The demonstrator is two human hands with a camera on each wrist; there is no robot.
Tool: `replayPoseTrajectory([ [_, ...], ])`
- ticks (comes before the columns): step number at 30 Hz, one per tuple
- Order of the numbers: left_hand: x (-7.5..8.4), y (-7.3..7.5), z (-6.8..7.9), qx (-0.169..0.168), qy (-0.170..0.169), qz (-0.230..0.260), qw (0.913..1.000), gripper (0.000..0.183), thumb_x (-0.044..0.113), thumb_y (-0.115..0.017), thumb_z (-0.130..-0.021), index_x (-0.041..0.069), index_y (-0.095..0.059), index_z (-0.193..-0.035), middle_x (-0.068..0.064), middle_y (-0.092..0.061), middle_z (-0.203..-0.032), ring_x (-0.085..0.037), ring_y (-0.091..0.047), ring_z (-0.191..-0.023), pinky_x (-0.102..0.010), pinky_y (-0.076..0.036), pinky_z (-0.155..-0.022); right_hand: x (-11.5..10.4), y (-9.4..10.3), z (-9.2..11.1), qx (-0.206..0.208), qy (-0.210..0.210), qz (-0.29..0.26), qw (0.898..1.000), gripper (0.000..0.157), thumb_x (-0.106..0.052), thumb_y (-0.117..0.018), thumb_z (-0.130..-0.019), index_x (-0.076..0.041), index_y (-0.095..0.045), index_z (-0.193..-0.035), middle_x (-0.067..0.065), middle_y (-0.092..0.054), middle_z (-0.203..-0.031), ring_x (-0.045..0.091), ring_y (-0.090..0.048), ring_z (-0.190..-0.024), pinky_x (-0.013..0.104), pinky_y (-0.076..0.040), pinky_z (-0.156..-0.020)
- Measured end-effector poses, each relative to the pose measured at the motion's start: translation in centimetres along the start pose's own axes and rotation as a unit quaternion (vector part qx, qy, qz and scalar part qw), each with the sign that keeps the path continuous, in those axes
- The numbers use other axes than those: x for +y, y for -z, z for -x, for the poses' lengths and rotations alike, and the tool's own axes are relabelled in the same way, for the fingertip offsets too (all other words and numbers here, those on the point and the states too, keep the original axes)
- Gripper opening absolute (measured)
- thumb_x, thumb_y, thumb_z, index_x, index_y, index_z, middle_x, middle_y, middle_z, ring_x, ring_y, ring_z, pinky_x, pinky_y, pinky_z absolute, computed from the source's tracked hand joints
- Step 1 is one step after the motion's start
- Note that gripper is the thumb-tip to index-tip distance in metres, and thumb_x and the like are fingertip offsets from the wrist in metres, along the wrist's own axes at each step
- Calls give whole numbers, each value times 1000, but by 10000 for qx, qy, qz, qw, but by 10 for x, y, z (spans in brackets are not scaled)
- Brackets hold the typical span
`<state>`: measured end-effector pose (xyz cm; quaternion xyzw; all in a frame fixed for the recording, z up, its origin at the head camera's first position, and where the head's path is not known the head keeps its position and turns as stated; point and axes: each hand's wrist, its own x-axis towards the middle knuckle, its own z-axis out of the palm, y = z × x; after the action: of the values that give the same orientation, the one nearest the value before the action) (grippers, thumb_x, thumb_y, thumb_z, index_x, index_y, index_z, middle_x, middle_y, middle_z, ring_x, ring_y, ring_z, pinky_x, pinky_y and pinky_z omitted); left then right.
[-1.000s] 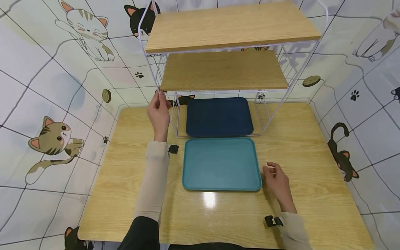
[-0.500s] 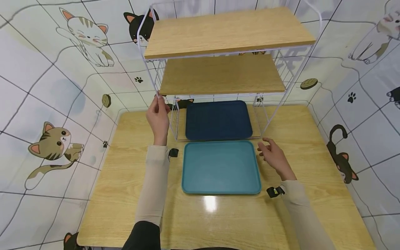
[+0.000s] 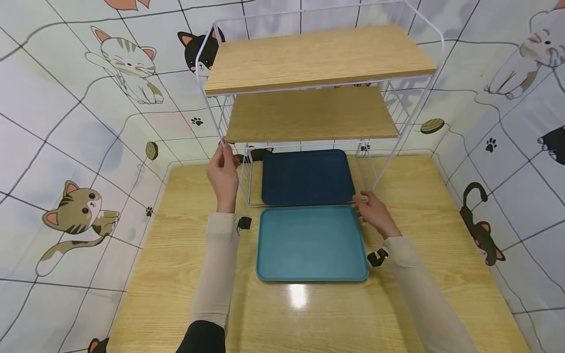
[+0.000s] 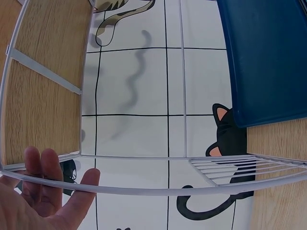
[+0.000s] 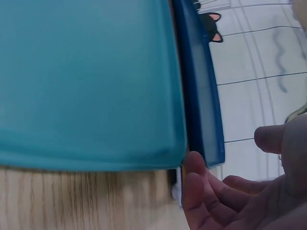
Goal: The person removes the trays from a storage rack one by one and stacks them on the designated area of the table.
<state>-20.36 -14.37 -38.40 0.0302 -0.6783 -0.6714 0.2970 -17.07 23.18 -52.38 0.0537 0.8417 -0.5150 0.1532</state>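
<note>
A white wire rack [image 3: 207,105] with wooden shelves stands at the back of the table. My left hand [image 3: 223,179] pinches its left front post just below the middle shelf; in the left wrist view the fingers [image 4: 88,184] lie about the white wire. On the rack's bottom shelf lies a navy tray [image 3: 307,176]. A teal tray [image 3: 312,244] rests on the table in front of it. My right hand [image 3: 375,213] is at the teal tray's far right corner, near the navy tray's front corner. Its fingers are loosely bent, thumb apart, holding nothing; contact cannot be told.
The rack's top shelf [image 3: 318,56] and middle shelf [image 3: 309,113] are bare wood boards, overhanging the navy tray. The wooden table [image 3: 176,274] ends at walls [image 3: 507,206] printed with cartoon cats on the left, back and right.
My right hand has moved forward and left, from beside the teal tray to its far right corner. The left hand keeps its place on the post. The head view has tilted slightly upward.
</note>
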Motion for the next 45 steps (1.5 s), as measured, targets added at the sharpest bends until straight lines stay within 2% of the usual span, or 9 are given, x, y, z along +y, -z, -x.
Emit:
replayPoseTrajectory([
  [6,-2,-1,0,-19,-59,-39,10000,32,12,-54,-107,-5,-66,-131,-28,-60,-76,-34,-63,-72,-25,-53,-75,1,-4,-16,257,-7,405,9988,76,-50,-38,-109,1,-18,-161,27,-66,-123,35,-68,-101,39,-54,-82],
  [12,-3,-1,-1,-17,-73,-30,10000,32,13,-53,-108,-3,-66,-132,-39,-57,-82,-41,-61,-75,-28,-53,-76,6,-9,-30,337,-141,534,9979,74,-49,-37,-109,2,-21,-160,29,-62,-132,38,-66,-110,46,-53,-92],
  [19,-2,1,-2,-35,-118,0,9999,32,12,-53,-107,-4,-65,-132,-25,-61,-75,-29,-63,-70,-30,-55,-77,8,-16,-42,770,-164,759,9940,63,-39,-42,-109,1,-33,-157,33,-52,-141,49,-49,-131,61,-38,-109],
  [23,-2,0,-1,12,-60,-62,10000,33,14,-54,-107,-3,-65,-133,-26,-61,-76,-30,-63,-71,-29,-55,-77,10,-18,-47,963,-94,946,9908,58,-30,-45,-107,1,-38,-155,31,-60,-133,45,-57,-120,58,-43,-103],
  [27,-3,-1,-1,1,-45,-95,9999,33,15,-53,-108,-1,-64,-135,-37,-58,-81,-38,-62,-74,-29,-54,-77,9,-17,-47,960,-31,999,9904,56,-20,-47,-103,4,-40,-153,30,-65,-124,35,-65,-102,43,-50,-87],
  [32,-5,-1,-2,-41,-62,-56,10000,34,15,-53,-108,-1,-64,-135,-38,-57,-82,-41,-61,-75,-30,-54,-77,5,-13,-42,629,-149,194,9977,58,-13,-42,-104,5,-30,-157,34,-61,-128,17,-72,-81,25,-54,-70],
  [35,-6,-2,-3,-28,-81,-55,9999,34,15,-53,-108,-1,-64,-135,-37,-57,-81,-40,-61,-74,-29,-53,-76,2,-10,-39,469,-237,-555,9971,60,-11,-39,-105,0,-21,-162,35,-51,-141,11,-72,-82,25,-58,-75],
  [40,-7,-1,-3,-12,-120,-75,9999,33,15,-53,-108,-1,-65,-134,-29,-60,-76,-34,-62,-72,-29,-53,-75,-6,-10,-34,256,-219,-1817,9828,64,-3,-35,-105,-7,-11,-165,36,-32,-153,21,-68,-102,30,-57,-91],
  [45,-7,-2,-3,7,-90,-63,9999,32,14,-53,-107,-3,-66,-132,-31,-59,-78,-30,-62,-71,-29,-54,-76,-11,-11,-25,139,-292,-2448,9690,67,1,-34,-106,-11,-5,-165,28,-8,-165,35,-54,-128,31,-54,-97],
])
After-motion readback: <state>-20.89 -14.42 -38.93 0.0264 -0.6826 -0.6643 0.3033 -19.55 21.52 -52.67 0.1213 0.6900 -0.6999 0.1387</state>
